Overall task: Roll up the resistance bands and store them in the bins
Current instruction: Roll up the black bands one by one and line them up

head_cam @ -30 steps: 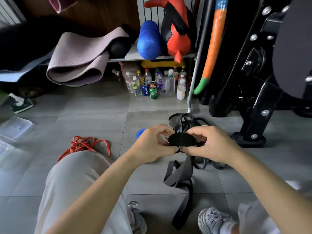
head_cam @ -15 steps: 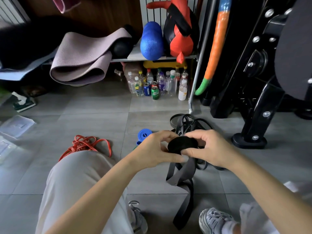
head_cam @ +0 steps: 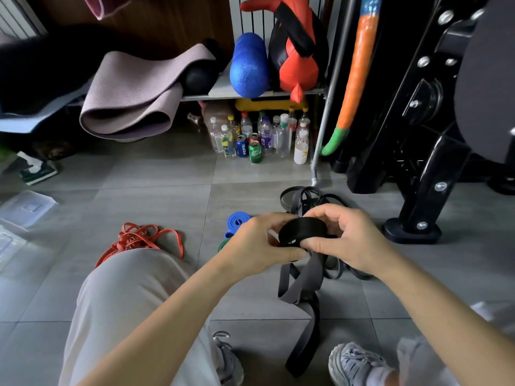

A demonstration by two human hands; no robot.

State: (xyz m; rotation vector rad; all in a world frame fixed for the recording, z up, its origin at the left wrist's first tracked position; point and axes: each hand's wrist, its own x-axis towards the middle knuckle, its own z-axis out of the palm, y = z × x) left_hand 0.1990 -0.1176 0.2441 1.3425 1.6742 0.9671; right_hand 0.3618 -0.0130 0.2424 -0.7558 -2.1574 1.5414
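Black band roll [head_cam: 302,231] between left hand [head_cam: 257,246] and right hand [head_cam: 352,240], above floor.

Mid-scene, the left hand [head_cam: 259,243] and right hand [head_cam: 351,240] pinch a coil [head_cam: 302,231] between them; its tail [head_cam: 303,330] hangs to the floor between two shoes [head_cam: 354,363]. A heap of loose bands [head_cam: 301,197] lies behind the coil, a small roll [head_cam: 237,221] just left of the hands, and a tangled band [head_cam: 139,238] farther left beside the knee [head_cam: 133,288]. At the back, bottles [head_cam: 262,137] stand under a shelf [head_cam: 223,91] bearing a mat [head_cam: 133,93] and a roller [head_cam: 249,65]. A machine foot [head_cam: 412,232] sits to the right.
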